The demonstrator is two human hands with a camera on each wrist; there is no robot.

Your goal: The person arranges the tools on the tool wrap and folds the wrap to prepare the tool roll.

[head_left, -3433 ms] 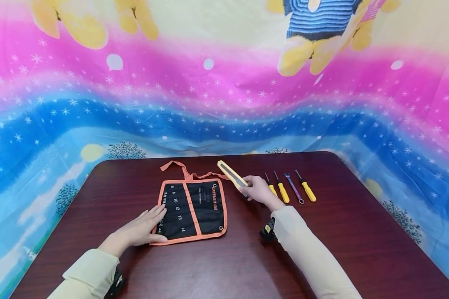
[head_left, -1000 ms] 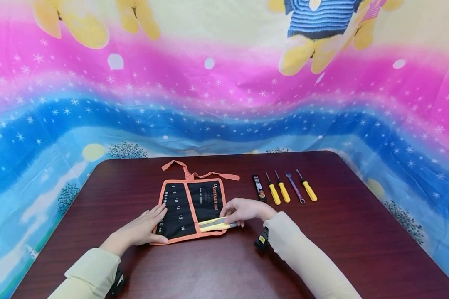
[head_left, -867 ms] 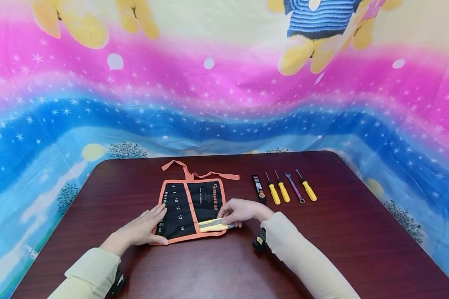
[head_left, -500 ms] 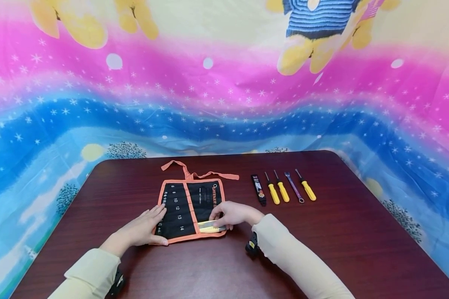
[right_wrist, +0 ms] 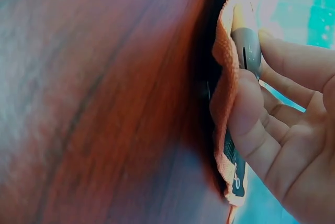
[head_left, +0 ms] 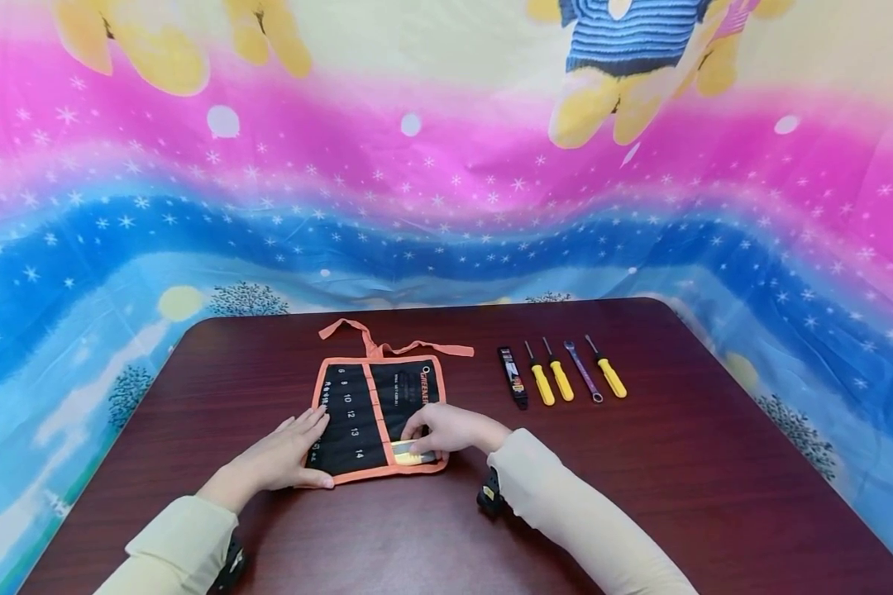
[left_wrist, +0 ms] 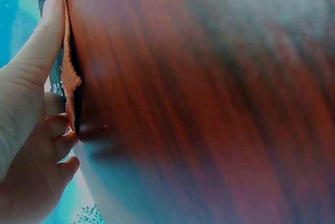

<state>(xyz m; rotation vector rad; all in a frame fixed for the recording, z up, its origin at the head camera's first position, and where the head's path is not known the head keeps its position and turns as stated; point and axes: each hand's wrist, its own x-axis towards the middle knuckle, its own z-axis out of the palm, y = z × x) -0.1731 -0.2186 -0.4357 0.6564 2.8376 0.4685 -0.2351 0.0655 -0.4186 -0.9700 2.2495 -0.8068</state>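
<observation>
A black tool pouch (head_left: pixel 342 434) with orange edging and printed numbers lies flat on the table. My left hand (head_left: pixel 271 456) rests on its left edge, fingers extended; the left wrist view has the thumb along the orange border. Between thumb and fingers, my right hand (head_left: pixel 456 428) pinches a yellow utility knife (head_left: pixel 403 454) by its grey end, low on the pouch's right half. The knife's far end is hidden under the orange middle band, beside the number 14. In the right wrist view, the knife's grey end (right_wrist: pixel 247 48) shows at the fingertips.
Right of the pouch, a dark narrow packet (head_left: pixel 513 378), yellow-handled screwdrivers (head_left: pixel 542 384) and a combination wrench (head_left: pixel 584 372) lie in a row. An orange tie strap (head_left: pixel 435 347) trails behind the pouch. A printed cloth (head_left: pixel 446 207) hangs behind the table (head_left: pixel 432 529).
My right hand has brought the knife from beside the screwdrivers onto the pouch and slid it leftward, so less of it shows. My left hand stays put.
</observation>
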